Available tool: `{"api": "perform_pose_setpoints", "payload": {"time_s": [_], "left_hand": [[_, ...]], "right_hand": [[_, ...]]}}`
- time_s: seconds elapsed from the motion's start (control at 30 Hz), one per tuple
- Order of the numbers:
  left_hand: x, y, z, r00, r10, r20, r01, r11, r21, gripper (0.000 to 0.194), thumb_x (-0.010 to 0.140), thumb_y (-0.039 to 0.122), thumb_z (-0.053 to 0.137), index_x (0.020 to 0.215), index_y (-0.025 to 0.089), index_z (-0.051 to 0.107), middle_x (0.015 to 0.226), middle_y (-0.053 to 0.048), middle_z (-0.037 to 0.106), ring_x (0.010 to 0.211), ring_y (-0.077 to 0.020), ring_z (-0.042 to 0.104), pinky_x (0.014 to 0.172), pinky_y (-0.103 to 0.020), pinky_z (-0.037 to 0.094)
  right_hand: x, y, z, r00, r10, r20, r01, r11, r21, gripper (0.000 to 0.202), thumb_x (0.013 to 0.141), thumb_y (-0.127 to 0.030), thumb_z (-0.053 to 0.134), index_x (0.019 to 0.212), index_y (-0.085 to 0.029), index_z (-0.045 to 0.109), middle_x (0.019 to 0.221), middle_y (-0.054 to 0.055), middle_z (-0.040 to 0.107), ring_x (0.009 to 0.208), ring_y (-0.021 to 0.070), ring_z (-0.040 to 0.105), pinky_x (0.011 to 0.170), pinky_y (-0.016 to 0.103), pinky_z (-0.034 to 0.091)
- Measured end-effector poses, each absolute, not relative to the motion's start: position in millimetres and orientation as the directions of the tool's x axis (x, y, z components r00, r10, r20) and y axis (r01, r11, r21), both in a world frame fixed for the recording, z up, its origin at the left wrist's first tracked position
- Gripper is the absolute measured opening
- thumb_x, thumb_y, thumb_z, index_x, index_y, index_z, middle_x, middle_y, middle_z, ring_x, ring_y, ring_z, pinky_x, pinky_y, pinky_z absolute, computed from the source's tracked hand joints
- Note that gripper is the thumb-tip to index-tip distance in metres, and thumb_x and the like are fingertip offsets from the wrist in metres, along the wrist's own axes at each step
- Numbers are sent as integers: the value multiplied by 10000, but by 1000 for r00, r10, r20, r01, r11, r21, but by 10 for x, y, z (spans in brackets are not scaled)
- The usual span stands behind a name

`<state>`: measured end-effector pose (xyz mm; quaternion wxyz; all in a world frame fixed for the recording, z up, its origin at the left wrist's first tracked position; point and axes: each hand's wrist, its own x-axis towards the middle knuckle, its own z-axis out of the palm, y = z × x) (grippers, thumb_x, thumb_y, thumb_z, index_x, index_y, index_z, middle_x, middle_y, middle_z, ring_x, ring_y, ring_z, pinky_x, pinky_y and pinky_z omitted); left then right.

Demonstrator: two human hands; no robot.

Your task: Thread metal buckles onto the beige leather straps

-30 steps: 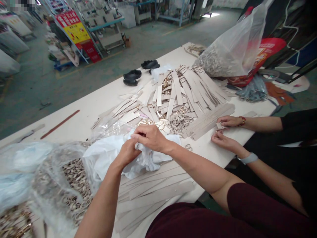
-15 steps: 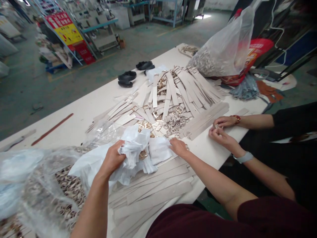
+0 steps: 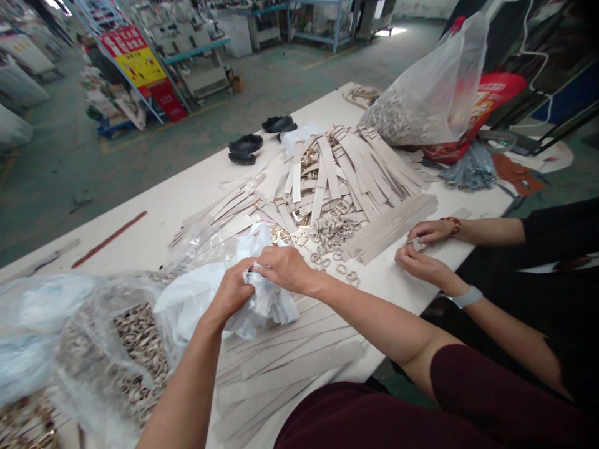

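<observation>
While the left hand [image 3: 233, 289] and right hand [image 3: 286, 269] grip crumpled white sheets [image 3: 272, 304] mid-frame, their loose ends point lower right, the long axis slanting likewise.

The crumpled paper [image 3: 276, 305] is white with a faint blue cast, while the straps [image 3: 358, 171] beyond it are plain pale beige — their buckles [image 3: 297, 216] shiny gold. At left a strip [image 3: 109, 239] shows reddish brown against the off-white table [image 3: 187, 196]; the sleeve [image 3: 449, 374] near right is maroon. Far left, a sign [image 3: 139, 67] carries bands of red, yellow and red.
</observation>
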<state>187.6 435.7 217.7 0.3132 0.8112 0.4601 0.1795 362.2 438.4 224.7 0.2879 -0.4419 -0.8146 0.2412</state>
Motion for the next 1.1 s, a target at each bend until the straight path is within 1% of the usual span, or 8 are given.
{"api": "perform_pose_setpoints", "payload": {"time_s": [0.07,0.13,0.2,0.3,0.47,0.73,0.97,1.1], "left_hand": [[1780,4368,2285,471,881,44,680,-395,618,191,657,120,449,780,169,586,772,-18,567,754,-173,539,721,-266,429],[1694,4359,2410,422,902,89,715,-391,579,117,661,134,459,713,177,555,736,-9,546,729,-165,519,692,-257,415],[1645,4341,2523,389,911,137,715,-393,579,104,668,145,465,713,180,551,742,-10,553,743,-166,519,699,-256,408],[1641,4324,2630,421,897,136,694,-415,588,108,672,137,464,699,180,560,737,-6,559,730,-159,521,687,-247,401],[1661,4333,2670,389,909,151,693,-397,601,91,673,141,469,610,179,523,657,9,510,671,-147,495,658,-240,400],[1681,4320,2788,305,926,222,684,-375,626,193,660,177,491,494,197,394,564,19,425,578,-134,435,601,-243,398],[1688,4315,2842,297,919,260,673,-394,626,172,653,138,502,503,182,429,559,28,438,530,-108,412,520,-228,336],[1651,4314,2804,291,920,263,604,-390,695,173,656,147,526,504,177,448,575,27,451,554,-113,442,539,-233,354]], "right_hand": [[3681,4351,2247,-369,863,345,428,487,-761,248,901,-327,503,910,-160,686,856,33,645,805,128,573,718,224,400],[3799,4293,2092,-204,915,347,340,399,-852,284,929,-325,445,991,-154,662,908,39,654,838,121,576,756,225,410],[3908,4203,1798,-97,978,185,443,209,-872,291,931,-312,423,978,-151,661,908,42,663,828,124,577,750,228,411],[3960,4015,1283,-149,979,-139,678,-2,-735,173,835,-251,545,837,-170,698,823,28,688,775,137,595,698,221,401],[3839,3754,885,-204,939,-278,747,-34,-663,147,790,-254,574,809,-203,711,820,33,708,797,172,626,666,235,391],[3566,3657,760,-191,921,-341,770,-75,-633,383,739,-388,653,1070,-206,593,995,45,661,899,189,604,743,263,399],[3539,3623,533,-168,911,-376,751,-129,-647,356,762,-389,643,1044,-186,567,881,28,655,792,157,591,668,235,384],[3683,3669,492,-120,924,-363,775,-141,-615,376,747,-362,643,1064,-174,567,956,58,649,840,178,592,707,247,396]]}}
